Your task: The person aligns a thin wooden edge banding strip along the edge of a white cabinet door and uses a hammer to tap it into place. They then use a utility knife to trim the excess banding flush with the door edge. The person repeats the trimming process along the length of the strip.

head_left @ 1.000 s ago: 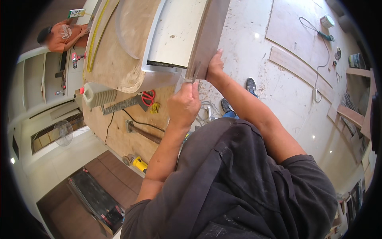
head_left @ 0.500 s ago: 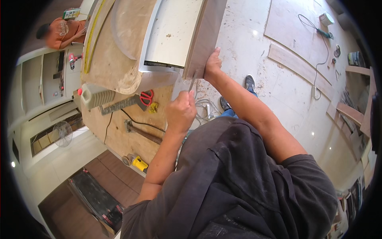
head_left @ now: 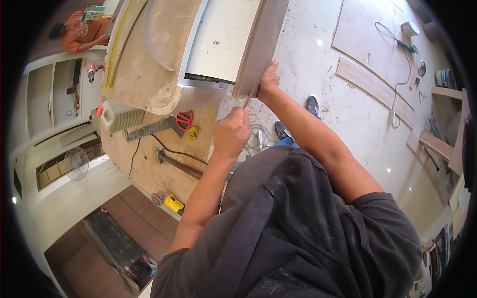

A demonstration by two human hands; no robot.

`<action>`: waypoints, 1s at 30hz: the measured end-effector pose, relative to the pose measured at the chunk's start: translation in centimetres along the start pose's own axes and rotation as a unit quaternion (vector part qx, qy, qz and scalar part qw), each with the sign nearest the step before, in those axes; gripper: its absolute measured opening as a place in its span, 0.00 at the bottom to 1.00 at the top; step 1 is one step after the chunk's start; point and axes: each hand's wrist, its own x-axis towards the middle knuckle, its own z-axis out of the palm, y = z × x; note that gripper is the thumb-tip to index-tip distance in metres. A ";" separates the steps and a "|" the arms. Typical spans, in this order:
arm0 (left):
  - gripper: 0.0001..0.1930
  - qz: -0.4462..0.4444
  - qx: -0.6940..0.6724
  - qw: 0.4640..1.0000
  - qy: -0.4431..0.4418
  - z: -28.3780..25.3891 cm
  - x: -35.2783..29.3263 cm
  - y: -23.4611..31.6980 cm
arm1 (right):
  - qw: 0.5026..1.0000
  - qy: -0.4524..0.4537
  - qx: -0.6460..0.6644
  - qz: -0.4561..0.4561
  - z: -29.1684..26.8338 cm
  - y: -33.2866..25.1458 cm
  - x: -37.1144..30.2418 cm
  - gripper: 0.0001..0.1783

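Note:
A brown wood-faced board (head_left: 258, 52) runs along the right side of a white panel. My left hand (head_left: 232, 133) is closed in a fist around a slim, grey metal tool (head_left: 247, 101), its handle hidden in my fingers. The tool's narrow end meets the board's near end; whether it is a file or a chisel I cannot make out. On the board's right edge, close to that end, my right hand (head_left: 269, 82) keeps a grip, thumb up, with most fingers out of sight.
A plywood workbench at left carries red-handled scissors (head_left: 184, 120), a hammer (head_left: 174, 163), a plastic jug (head_left: 119, 117) and a yellow grinder (head_left: 174, 203). A person in an orange shirt (head_left: 84, 31) works far left. Cut panels (head_left: 372, 82) and a corded tool (head_left: 406, 46) lie on the floor.
My left fist and the metal tool have moved slightly up and right along the board's end. My right hand keeps its hold. The person in orange has shifted posture.

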 end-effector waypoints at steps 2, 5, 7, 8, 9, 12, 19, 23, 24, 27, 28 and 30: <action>0.14 0.002 -0.010 1.000 0.007 0.5 0.1 -0.1 | 1.000 -0.019 0.006 -0.013 -0.2 0.0 0.2 0.50; 0.14 -0.002 0.009 1.000 -0.001 -0.1 -0.7 -0.2 | 1.000 0.012 0.001 -0.006 0.0 -0.4 -0.2 0.50; 0.15 -0.003 0.014 1.000 -0.006 -0.1 -0.9 -0.4 | 0.999 0.033 -0.011 -0.003 0.1 -0.5 -0.3 0.50; 0.15 -0.001 0.007 1.000 -0.005 0.5 -0.6 -0.6 | 0.999 0.033 -0.019 -0.006 0.1 -0.3 -0.2 0.50; 0.15 0.001 0.001 1.000 -0.005 0.9 -0.4 -0.7 | 0.999 0.033 -0.028 -0.008 0.1 -0.2 -0.1 0.51; 0.15 -0.002 0.004 1.000 0.001 1.5 -0.2 -0.7 | 1.000 0.007 -0.004 -0.009 0.4 -0.2 -0.8 0.51; 0.14 -0.007 0.004 1.000 -0.006 0.7 -0.5 -0.4 | 0.999 0.034 -0.017 -0.016 0.3 -0.2 -0.3 0.50; 0.14 -0.005 0.012 1.000 -0.003 0.5 -0.3 -0.2 | 1.000 0.024 -0.006 -0.013 0.3 -0.4 -0.5 0.50; 0.14 -0.007 0.016 1.000 -0.009 -0.1 -0.6 -0.1 | 0.999 0.026 -0.006 -0.017 0.2 -0.5 -0.6 0.50; 0.14 -0.019 0.032 0.999 -0.013 -0.9 -1.3 0.1 | 0.998 0.047 -0.023 -0.018 0.3 -0.5 -0.7 0.50; 0.14 -0.017 0.022 1.000 -0.011 -0.5 -1.2 0.0 | 0.999 0.047 -0.023 -0.014 0.3 -0.4 -0.7 0.50; 0.14 -0.012 0.007 1.000 -0.004 1.1 -0.7 -0.5 | 0.999 0.043 -0.023 -0.006 0.4 -0.3 -0.3 0.49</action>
